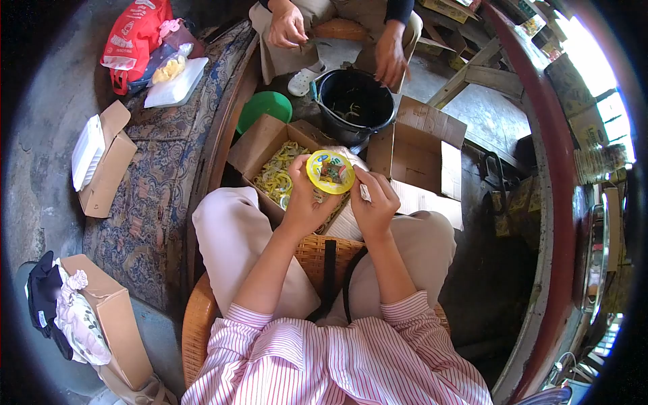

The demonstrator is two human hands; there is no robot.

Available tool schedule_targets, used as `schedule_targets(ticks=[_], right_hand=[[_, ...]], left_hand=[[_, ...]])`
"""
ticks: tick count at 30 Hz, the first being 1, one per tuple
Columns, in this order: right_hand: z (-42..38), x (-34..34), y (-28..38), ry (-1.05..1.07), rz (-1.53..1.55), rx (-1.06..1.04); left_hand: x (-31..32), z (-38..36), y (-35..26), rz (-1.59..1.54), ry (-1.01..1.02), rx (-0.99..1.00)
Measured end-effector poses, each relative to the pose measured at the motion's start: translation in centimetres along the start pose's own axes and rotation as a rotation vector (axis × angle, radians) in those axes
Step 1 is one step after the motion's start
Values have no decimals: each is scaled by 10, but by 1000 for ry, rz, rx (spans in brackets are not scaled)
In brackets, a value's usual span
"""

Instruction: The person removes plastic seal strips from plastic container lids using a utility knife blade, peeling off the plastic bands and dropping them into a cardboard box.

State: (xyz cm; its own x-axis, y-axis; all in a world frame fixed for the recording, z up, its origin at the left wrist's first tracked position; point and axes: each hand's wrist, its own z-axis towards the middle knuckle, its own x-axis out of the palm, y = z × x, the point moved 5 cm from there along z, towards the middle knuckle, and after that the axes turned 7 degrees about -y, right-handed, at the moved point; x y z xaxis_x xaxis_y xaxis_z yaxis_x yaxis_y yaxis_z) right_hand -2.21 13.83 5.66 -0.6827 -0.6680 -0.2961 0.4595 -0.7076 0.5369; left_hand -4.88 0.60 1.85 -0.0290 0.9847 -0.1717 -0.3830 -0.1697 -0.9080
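Observation:
My left hand [304,202] holds a small round yellow-rimmed disc [330,171] with a picture in its middle, above an open cardboard box [255,150] full of several similar yellow pieces [277,177]. My right hand [375,201] is beside the disc, fingers closed near its right edge on a thin white bit that is too small to make out. Both hands are over my lap, and I sit on a wicker seat [312,251].
Another person sits opposite, their hands [390,59] over a black bucket [356,102]. A green bowl [264,108] lies next to it. A second open box [425,158] is at the right. Boxes [102,162] and a red bag [133,40] lie on the patterned mat at left.

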Motion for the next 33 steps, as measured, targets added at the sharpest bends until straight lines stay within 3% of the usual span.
schedule_targets(ticks=[5,11,14,24,27,33], right_hand=[[-2,1,-6,1,16,24],[-4,1,-17,-73,126,228],[-4,-1,-15,-64,163,275],[-6,0,-15,-20,111,170],[-6,0,-11,-2,71,127],[-2,0,-4,15,26,29]], left_hand=[[1,-1,-1,21,24,32],[3,-1,0,86,17,55],[3,-2,7,-58,-15,-17],[-3,2,3,252,39,130],[-3,4,-3,79,33,32],[-1,4,-6,40,45,26]])
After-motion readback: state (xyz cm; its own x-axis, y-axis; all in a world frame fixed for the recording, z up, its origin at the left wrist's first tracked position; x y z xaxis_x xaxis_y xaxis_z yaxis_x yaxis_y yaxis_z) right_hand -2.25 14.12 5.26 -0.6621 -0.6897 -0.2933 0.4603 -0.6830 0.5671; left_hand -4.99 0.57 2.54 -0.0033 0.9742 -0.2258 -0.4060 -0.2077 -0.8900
